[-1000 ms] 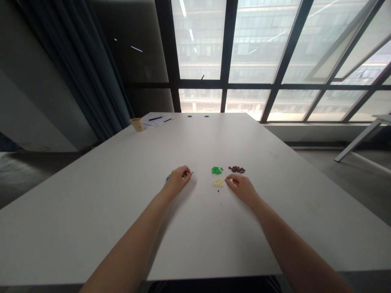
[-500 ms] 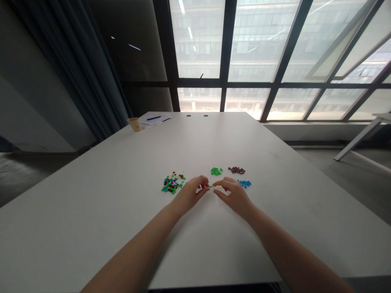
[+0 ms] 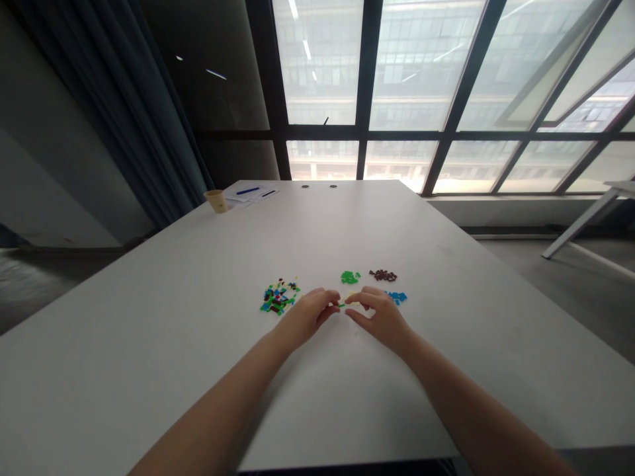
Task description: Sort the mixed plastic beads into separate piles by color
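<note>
My left hand (image 3: 312, 314) pinches a small green building piece (image 3: 341, 305) at its fingertips. Close beside it, my right hand (image 3: 380, 314) has thumb and fingers apart, with nothing visible between them. Just behind the right fingertips lie pale yellow pieces (image 3: 351, 297), partly hidden by the hands. A mixed-colour pile of small pieces (image 3: 278, 297) spreads to the left of my left hand. Beyond my hands is a pile of green pieces (image 3: 350, 277), with dark brown pieces (image 3: 383, 275) to its right. Blue pieces (image 3: 398, 297) lie next to my right hand, partly covered by it.
The white table (image 3: 317, 231) stretches away toward the windows. At its far left edge stand a tan paper cup (image 3: 217, 201) and papers (image 3: 243, 196) with a blue pen (image 3: 248, 191) on them. Two dark round discs (image 3: 333, 186) sit at the far end.
The fingers of my left hand have shifted slightly around the green piece, which sits a little lower. My right hand holds nearly the same pose. The piles look the same.
</note>
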### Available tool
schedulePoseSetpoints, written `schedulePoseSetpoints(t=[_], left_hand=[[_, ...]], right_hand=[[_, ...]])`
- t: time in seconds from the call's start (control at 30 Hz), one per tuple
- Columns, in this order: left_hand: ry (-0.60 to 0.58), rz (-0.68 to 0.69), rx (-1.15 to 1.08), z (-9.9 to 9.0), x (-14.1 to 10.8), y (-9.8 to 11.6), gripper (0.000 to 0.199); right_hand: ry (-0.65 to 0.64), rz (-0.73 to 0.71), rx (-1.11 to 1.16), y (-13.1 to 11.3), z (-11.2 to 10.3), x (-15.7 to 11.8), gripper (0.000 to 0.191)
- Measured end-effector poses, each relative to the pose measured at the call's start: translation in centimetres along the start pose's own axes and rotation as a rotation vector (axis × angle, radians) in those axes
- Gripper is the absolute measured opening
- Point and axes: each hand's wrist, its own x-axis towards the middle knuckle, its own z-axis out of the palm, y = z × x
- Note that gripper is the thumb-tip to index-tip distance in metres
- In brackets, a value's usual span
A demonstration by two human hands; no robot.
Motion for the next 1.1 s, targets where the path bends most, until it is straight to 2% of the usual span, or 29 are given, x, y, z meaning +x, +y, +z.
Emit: schedulePoseSetpoints(t=[0.33,0.47,0.6,0.73,0.87,1.0,1.1], left_hand=[[-0.016,0.017,-0.025,-0.2,0.0,0.0,0.014],[0.009,0.005,-0.029,-0.1,0.0,0.1,0.013],[0.077,-0.074,0.004,0.2,0.0,0.1,0.016],[0.161,-0.148,0.097,0.2,0.2,-0.4,0.018],[0.228,-0.218,0.207,-0.5,0.4,-1.8,0.018],[0.291,-0.327,0.233,-1.3,0.4,-3.5,0.016],[0.294,-0.390,0.190,-1.3,0.3,-4.4,0.015]], right_hand=[[0.007,-0.032,0.011,-0.4,-0.1,0.0,0.009],[-0.001,-0.046,0.006,-0.4,-0.1,0.1,0.009],[0.024,-0.016,-0.019,0.1,0.0,0.1,0.009],[0.083,0.040,-0.069,0.8,-0.2,0.2,0.010],[0.142,0.159,-0.166,2.3,-0.3,0.9,0.012],[0.081,0.311,-0.279,4.0,-0.2,2.8,0.016],[0.005,0.392,-0.376,5.1,0.0,4.7,0.018]])
